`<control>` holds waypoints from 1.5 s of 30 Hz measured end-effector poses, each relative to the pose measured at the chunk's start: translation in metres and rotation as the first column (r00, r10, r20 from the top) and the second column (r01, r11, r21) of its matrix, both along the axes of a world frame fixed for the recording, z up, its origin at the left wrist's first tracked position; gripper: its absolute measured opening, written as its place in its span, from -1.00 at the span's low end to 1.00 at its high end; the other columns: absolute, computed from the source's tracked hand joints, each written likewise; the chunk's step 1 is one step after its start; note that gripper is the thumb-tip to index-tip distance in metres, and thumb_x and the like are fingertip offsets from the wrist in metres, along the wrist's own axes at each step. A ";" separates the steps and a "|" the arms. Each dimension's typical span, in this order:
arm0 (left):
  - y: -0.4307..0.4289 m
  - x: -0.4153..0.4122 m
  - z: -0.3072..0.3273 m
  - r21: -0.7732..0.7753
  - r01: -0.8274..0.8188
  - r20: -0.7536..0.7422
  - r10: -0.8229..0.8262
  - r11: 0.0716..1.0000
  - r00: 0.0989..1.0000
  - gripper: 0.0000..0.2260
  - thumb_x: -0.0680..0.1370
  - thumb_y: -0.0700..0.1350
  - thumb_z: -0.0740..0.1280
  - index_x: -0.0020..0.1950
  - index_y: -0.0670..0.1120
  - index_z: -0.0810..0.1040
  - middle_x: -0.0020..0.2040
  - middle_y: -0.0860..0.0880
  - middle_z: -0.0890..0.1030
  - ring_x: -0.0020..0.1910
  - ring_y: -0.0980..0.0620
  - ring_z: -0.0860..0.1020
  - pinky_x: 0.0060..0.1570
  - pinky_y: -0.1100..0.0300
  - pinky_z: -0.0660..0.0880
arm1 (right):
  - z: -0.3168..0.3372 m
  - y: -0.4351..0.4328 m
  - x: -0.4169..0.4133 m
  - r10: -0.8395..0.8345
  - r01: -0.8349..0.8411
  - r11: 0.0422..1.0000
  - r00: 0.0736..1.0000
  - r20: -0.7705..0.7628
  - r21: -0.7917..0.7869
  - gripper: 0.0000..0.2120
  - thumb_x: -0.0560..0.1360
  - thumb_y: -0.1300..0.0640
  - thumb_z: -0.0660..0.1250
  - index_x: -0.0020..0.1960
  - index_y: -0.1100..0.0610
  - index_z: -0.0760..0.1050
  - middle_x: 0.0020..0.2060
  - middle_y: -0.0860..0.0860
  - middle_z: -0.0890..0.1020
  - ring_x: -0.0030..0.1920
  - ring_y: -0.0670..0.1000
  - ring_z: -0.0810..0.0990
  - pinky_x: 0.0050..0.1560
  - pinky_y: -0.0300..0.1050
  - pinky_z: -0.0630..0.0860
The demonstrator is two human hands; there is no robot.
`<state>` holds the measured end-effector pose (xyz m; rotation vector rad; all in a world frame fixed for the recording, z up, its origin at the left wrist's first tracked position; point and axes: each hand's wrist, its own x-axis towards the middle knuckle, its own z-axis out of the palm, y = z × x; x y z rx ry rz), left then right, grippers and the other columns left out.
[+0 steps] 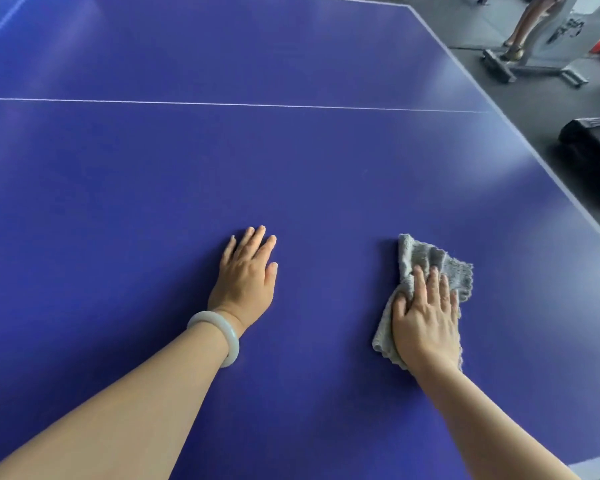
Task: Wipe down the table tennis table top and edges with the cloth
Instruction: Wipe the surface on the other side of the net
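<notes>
**A:** Head view first: what can you count?

**B:** One blue table (291, 168), one grey cloth (440, 265), two hands, and one pale bangle (219, 336) on the left wrist.

**A:** Where is the cloth?

**B:** It lies on the table top, right of the middle and in from the right edge. The right hand (425, 320) is flat on top of it, fingers straight and pressing down. Crumpled cloth shows beyond the fingertips and beside the thumb.

**A:** And the other hand?

**B:** The left hand (246, 275) rests flat on bare table, fingers straight and holding nothing. It is to the left of the cloth, not touching it.

**A:** Anything else?

**B:** One thin white line (222, 104) crosses the table beyond both hands. On the floor (465, 26) past the far right corner are a person's legs (530, 26) by a grey machine stand (548, 60). One black object (593, 147) lies nearer.
</notes>
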<state>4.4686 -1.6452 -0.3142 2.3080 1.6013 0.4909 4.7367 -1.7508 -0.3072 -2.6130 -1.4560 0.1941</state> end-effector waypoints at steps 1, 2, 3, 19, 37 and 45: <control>-0.001 -0.003 0.002 -0.018 0.005 0.076 -0.004 1.000 0.997 -0.63 0.65 -0.21 0.18 0.47 -0.15 0.40 0.54 -0.10 0.29 0.55 -0.06 0.18 0.55 0.01 0.00 | -0.001 0.002 -0.003 -0.009 0.009 1.000 1.000 0.003 -0.005 -0.40 0.63 -0.08 -0.06 0.63 -0.02 -0.06 0.62 -0.04 -0.08 0.60 -0.06 -0.19 0.58 -0.05 -0.27; -0.002 -0.008 0.005 -0.040 -0.006 0.166 0.013 0.999 0.986 -0.66 0.63 -0.28 0.19 0.40 -0.17 0.48 0.49 -0.11 0.37 0.52 -0.07 0.25 0.54 0.02 0.07 | -0.002 0.003 -0.005 0.005 -0.005 1.000 1.000 -0.009 -0.007 -0.40 0.63 -0.09 -0.07 0.63 -0.03 -0.07 0.62 -0.04 -0.08 0.60 -0.06 -0.20 0.57 -0.07 -0.29; -0.006 -0.015 0.008 -0.065 -0.030 0.239 0.045 0.997 0.970 -0.68 0.62 -0.33 0.19 0.33 -0.18 0.54 0.43 -0.11 0.44 0.49 -0.08 0.31 0.51 0.03 0.16 | -0.002 0.002 -0.006 0.015 -0.016 1.000 1.000 -0.022 -0.005 -0.41 0.63 -0.09 -0.06 0.63 -0.03 -0.07 0.62 -0.04 -0.08 0.60 -0.06 -0.20 0.57 -0.08 -0.30; -0.095 -0.140 0.002 -0.007 -0.231 -0.208 0.225 0.973 0.952 -0.58 0.68 -0.10 0.11 0.56 -0.10 0.25 0.58 -0.11 0.17 0.57 -0.08 0.10 0.55 -0.04 -0.03 | -0.006 -0.067 -0.210 0.653 -0.631 0.751 0.755 -0.068 0.195 -0.48 0.64 -0.01 0.05 0.57 0.09 0.24 0.58 0.04 0.17 0.60 0.07 0.05 0.57 0.03 -0.10; -0.272 -0.242 0.073 -0.381 -0.326 -0.223 0.256 0.865 0.941 -0.64 0.67 -0.12 0.14 0.47 -0.07 0.39 0.50 0.00 0.33 0.46 0.01 0.30 0.41 0.14 0.25 | 0.047 -0.151 -0.293 0.504 -0.657 0.753 0.536 -0.677 0.041 -0.65 0.72 0.08 0.04 0.41 0.12 0.43 0.46 0.05 0.41 0.51 0.04 0.27 0.44 -0.22 0.12; -0.359 -0.287 0.146 -0.634 -0.597 0.206 0.852 0.491 0.482 -0.73 0.68 -0.03 0.13 0.10 -0.15 0.55 0.12 -0.14 0.56 0.01 -0.07 0.49 -0.01 0.14 0.33 | 0.155 -0.225 -0.351 0.357 -0.538 0.807 0.120 -0.926 0.242 -0.71 0.70 0.01 0.09 0.22 -0.05 0.57 0.18 -0.22 0.65 0.21 -0.05 0.59 0.23 -0.33 0.44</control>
